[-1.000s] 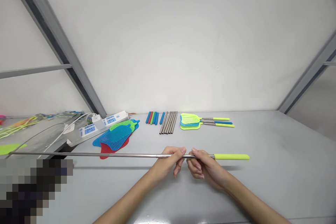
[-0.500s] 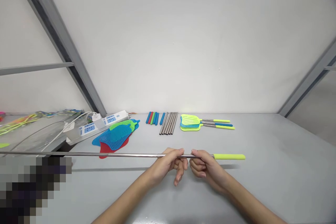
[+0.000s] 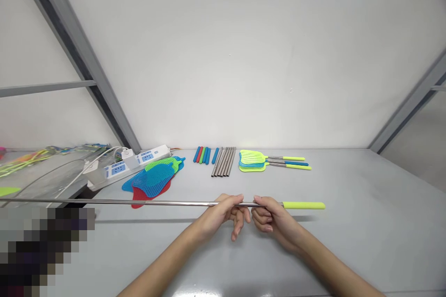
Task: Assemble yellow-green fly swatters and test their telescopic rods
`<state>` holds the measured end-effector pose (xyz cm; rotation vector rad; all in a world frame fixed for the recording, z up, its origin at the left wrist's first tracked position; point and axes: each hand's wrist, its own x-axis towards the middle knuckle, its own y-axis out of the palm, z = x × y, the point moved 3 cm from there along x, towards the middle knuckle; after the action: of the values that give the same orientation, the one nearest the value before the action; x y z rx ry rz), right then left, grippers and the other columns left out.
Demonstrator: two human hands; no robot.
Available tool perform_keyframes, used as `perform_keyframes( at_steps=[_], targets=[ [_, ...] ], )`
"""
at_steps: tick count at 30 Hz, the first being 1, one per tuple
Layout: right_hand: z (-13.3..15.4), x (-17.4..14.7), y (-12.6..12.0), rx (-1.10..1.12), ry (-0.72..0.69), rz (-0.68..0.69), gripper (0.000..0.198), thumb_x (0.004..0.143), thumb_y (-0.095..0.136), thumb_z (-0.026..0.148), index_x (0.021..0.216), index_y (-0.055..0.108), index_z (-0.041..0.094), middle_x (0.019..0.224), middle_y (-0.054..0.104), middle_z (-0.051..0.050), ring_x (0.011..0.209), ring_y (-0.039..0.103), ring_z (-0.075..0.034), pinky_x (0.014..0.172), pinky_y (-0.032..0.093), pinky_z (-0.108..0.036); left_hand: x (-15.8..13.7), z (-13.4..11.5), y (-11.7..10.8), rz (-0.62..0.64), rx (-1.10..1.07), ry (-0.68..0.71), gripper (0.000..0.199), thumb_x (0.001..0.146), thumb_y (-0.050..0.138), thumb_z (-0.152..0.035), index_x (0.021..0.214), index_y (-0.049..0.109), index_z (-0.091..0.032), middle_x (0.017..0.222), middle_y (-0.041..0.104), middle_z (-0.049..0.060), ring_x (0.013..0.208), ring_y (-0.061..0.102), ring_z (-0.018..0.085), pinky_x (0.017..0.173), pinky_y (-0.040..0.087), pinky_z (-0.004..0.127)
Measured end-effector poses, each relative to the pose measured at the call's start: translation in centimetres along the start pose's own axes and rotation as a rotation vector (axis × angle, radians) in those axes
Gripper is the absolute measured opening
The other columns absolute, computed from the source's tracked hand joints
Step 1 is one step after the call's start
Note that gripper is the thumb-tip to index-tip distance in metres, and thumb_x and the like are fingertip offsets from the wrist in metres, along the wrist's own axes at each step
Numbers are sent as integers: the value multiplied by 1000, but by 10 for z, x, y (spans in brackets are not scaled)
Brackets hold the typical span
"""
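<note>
A long, extended telescopic metal rod [image 3: 174, 203] with a yellow-green grip sleeve [image 3: 304, 205] on its right end lies level across my two hands, above the table. My left hand [image 3: 226, 216] pinches it between thumb and forefinger, the other fingers hanging loosely curled. Close to the sleeve, my right hand [image 3: 270, 216] has its thumb on the rod and its fingers curled beneath. The rod's far left end reaches the edge of the view. Beyond my hands lie several bare metal rods [image 3: 224, 162] side by side, and several coloured grip sleeves [image 3: 202, 155].
Assembled fly swatters [image 3: 252, 161] lie stacked at the back, right of the bare rods. Loose swatter heads [image 3: 158, 180] in blue, red and green overlap at the left, by a white power strip [image 3: 139, 161] with cables. Plastic-wrapped items [image 3: 45, 160] cover the far left.
Both hands keep nearly the same hold on the rod. The whole view has shifted very slightly; otherwise nothing on the table has moved.
</note>
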<state>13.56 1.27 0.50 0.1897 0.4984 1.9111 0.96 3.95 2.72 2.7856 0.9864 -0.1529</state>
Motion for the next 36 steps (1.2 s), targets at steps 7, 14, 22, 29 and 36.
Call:
perform_keyframes(
  at_steps=[7,14,22,29,36],
  targets=[
    [-1,0,-1,4,14,-22,42,77,43,37,46,22,18,43,17,8,38,17,-5,43,11,-24,0,1,0,-26,19,12,48,82,30,-40,62,60,-8,39,50,2,37,45,10,55,37,26],
    [2,0,-1,-22,-32,-30,41,75,45,34,48,20,18,44,16,8,38,16,-4,42,10,-25,-1,1,-3,-19,-18,-42,44,81,33,-40,59,56,-10,36,49,1,30,40,8,41,33,21],
    [5,0,-6,-7,-135,-73,40,73,49,28,47,21,18,43,14,8,38,13,-3,41,7,-24,-4,-5,-5,-74,-34,-52,38,78,40,-38,52,50,-11,31,45,-2,24,35,6,33,24,19],
    [6,1,-14,9,-141,-70,41,73,50,26,48,19,19,43,12,9,37,10,-3,40,6,-23,-6,-8,-10,-94,-22,-44,38,78,41,-35,51,50,-11,31,45,-2,25,34,5,34,27,19],
    [10,-2,-20,-6,-156,-83,41,74,50,26,47,19,19,44,11,9,37,11,-3,40,6,-24,-7,-12,-13,-98,-23,-39,37,79,41,-34,50,48,-12,29,42,-2,26,35,6,34,28,19]
  ],
)
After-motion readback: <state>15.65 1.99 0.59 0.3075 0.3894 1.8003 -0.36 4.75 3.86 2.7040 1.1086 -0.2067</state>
